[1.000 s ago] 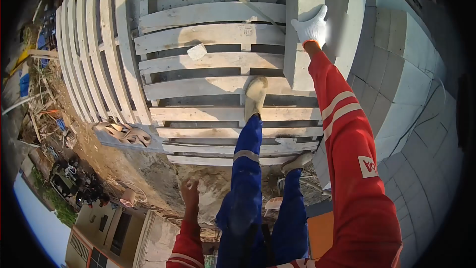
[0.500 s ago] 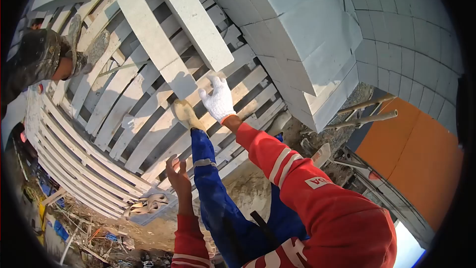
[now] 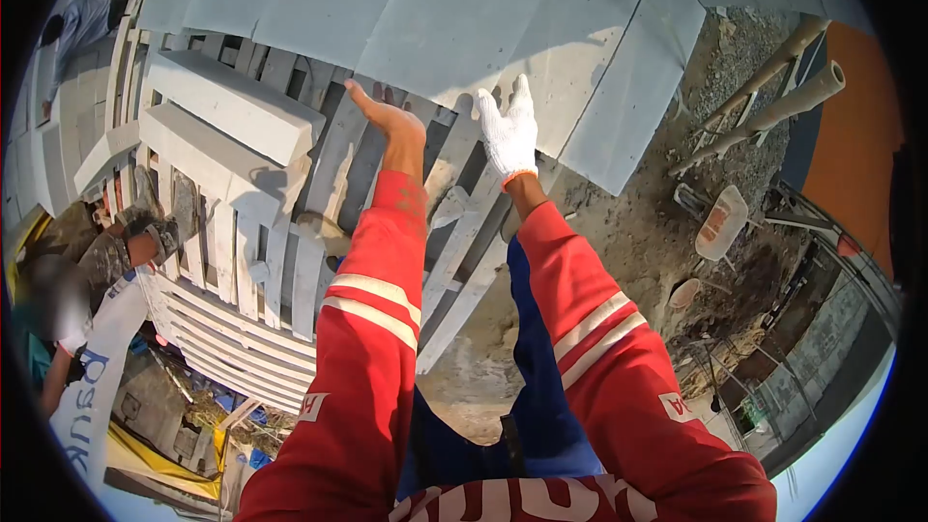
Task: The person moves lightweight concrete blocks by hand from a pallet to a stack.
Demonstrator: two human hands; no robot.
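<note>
hands both reach for the stacked concrete blocks [image 3: 435, 10] above the wooden pallet [image 3: 290, 261]: bare left hand [image 3: 385, 116] open, empty; gloved right hand [image 3: 509, 130] spread, empty, near block edge. best grip opposite block ends, feet steady.

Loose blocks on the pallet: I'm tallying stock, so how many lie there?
2: one loose block on the pallet, another just below it, left of the bare left hand. More may be hidden.
</note>
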